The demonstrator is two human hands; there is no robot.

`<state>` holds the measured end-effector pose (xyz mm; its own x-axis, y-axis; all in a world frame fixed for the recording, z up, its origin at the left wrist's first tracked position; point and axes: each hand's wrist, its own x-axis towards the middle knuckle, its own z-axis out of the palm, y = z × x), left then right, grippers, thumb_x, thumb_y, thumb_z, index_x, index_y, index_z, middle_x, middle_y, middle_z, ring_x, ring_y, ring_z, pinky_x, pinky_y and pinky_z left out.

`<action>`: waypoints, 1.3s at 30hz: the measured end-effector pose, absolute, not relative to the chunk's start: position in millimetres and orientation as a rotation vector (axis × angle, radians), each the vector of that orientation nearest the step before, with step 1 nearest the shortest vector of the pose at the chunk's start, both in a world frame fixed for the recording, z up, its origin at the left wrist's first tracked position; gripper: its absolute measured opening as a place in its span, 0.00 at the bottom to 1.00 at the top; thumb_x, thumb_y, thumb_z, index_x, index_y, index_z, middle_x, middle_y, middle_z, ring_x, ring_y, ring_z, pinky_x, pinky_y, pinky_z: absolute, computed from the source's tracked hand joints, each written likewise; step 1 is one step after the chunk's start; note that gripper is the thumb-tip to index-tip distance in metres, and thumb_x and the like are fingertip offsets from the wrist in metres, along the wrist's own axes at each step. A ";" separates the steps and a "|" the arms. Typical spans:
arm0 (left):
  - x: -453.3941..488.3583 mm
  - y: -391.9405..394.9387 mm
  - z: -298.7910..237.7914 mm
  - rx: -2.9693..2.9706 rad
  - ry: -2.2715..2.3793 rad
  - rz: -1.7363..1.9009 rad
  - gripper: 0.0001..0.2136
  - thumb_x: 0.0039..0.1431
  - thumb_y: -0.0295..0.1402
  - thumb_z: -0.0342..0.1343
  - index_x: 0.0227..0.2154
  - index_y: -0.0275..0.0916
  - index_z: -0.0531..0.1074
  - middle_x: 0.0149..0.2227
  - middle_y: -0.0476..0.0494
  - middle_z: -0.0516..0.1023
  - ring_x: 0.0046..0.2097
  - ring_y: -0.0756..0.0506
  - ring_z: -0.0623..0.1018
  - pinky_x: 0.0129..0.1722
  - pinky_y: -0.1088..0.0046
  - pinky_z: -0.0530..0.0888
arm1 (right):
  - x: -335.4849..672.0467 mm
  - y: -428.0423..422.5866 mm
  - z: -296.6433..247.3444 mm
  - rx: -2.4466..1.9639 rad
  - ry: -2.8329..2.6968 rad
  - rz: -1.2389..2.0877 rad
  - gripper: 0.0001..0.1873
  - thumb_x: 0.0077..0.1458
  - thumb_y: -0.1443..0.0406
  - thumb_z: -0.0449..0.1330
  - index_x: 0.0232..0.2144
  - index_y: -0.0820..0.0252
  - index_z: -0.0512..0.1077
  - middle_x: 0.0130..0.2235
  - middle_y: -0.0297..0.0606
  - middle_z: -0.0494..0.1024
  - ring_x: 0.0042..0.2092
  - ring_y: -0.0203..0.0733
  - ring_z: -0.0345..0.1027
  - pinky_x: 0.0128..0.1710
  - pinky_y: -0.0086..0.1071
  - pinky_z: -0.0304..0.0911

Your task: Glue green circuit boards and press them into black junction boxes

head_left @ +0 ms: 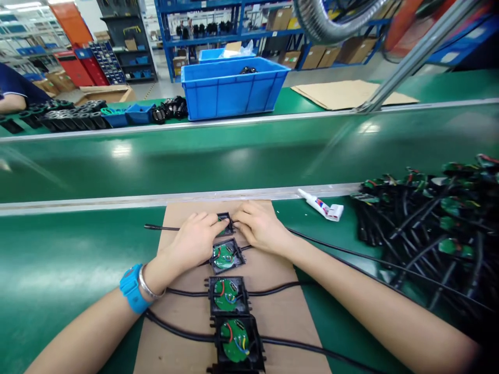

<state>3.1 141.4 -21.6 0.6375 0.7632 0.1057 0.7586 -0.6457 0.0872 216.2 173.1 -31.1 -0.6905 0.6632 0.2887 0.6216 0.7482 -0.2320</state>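
Note:
A column of black plastic housings, each with a round green circuit board and black cables at both sides, lies on a cardboard sheet [273, 317]. My left hand [197, 236] grips the farthest housing [224, 224] from its left, fingertips on the board. At that housing's right edge, my right hand [261, 226] has its fingers closed in a pinch where the black cable [323, 242] enters; the fingers partly hide this spot. Just nearer to me lies the second housing [226, 256], slightly turned. Two more, the third housing [229, 296] and the nearest housing [237, 343], show red, blue and yellow wires.
A white glue tube [315, 202] lies right of the cardboard. Many cabled circuit boards [424, 223] are heaped at the right. Beyond the metal ledge [117, 200] stand a blue bin [237, 88], flat cardboard [351, 94] and black parts [169, 110]. A person's arm [13, 103] shows far left.

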 end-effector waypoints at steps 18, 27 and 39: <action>-42.4 150.4 -5.8 2.337 1.499 0.630 0.06 0.53 0.27 0.56 0.30 0.38 0.78 0.33 0.46 0.80 0.37 0.45 0.76 0.39 0.69 0.72 | 164.3 154.7 15.3 -1.064 -2.865 0.073 0.16 0.59 0.70 0.47 0.36 0.68 0.75 0.33 0.47 0.71 0.37 0.44 0.56 0.42 0.37 0.52; -38.8 155.1 -16.8 2.302 1.501 0.542 0.05 0.54 0.28 0.56 0.25 0.38 0.76 0.31 0.48 0.77 0.34 0.47 0.75 0.37 0.72 0.71 | 136.8 154.0 13.7 -1.044 -2.960 0.139 0.16 0.57 0.66 0.49 0.28 0.70 0.75 0.33 0.50 0.71 0.42 0.50 0.55 0.42 0.41 0.50; -23.8 82.6 -22.2 2.414 1.429 0.531 0.05 0.56 0.27 0.56 0.28 0.38 0.77 0.33 0.45 0.77 0.38 0.45 0.75 0.42 0.69 0.72 | 152.9 86.2 15.5 -1.040 -2.930 0.057 0.19 0.60 0.65 0.47 0.28 0.68 0.75 0.33 0.48 0.70 0.41 0.49 0.53 0.43 0.42 0.49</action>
<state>-23.8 82.6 -22.2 0.4413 0.8818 0.1664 0.7765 -0.4682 0.4217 152.9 86.2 15.5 -0.7757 0.6308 0.0179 0.6296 0.7756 -0.0455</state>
